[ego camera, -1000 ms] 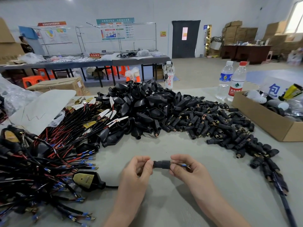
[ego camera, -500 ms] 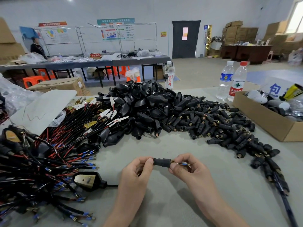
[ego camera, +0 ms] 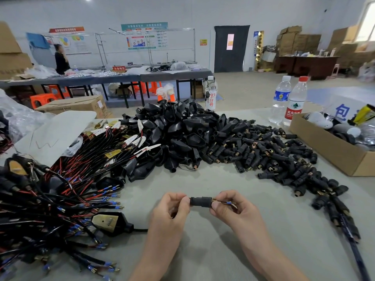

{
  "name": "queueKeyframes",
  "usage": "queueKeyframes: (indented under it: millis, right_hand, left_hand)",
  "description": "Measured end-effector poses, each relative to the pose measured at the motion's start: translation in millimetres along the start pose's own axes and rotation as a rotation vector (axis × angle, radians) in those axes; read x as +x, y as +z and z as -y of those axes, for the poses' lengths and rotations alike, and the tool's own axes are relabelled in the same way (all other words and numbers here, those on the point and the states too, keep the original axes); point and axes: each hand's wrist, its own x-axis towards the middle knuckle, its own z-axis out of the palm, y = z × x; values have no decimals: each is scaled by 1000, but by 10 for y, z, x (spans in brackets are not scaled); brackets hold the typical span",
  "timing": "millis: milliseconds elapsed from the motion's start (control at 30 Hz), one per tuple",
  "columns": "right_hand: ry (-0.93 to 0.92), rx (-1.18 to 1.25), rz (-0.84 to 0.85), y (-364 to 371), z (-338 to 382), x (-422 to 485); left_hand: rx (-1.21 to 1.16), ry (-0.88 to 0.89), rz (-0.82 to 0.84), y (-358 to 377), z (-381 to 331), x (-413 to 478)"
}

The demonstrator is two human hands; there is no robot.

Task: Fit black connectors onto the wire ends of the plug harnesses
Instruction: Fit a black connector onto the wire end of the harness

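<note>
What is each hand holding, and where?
The left hand pinches the black connector at its left end; right hand pinches the right end, where the blue-tipped wire end sticks out.

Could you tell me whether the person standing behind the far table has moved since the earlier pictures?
Yes. The person has walked right, from below the blue cloth to the edge of the coloured-circle poster.

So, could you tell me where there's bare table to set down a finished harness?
The grey tabletop is bare from your left hand and right hand up to the heap of black plastic connectors, and again right of the right hand, before the connector trail. Left is crowded with tangled black-and-red wire harnesses; the brown cardboard box fills the far right.
</note>
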Motion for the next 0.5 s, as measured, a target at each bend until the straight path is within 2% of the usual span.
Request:
queueKeyframes:
  millis: [367,500]
  right_hand:
    - [21,80,-17,-39,-31,54]
    - [16,101,-7,-43,-37,62]
  left_hand:
    - [61,14,37,-4,58,4]
    - [91,78,51,-19,62,11]
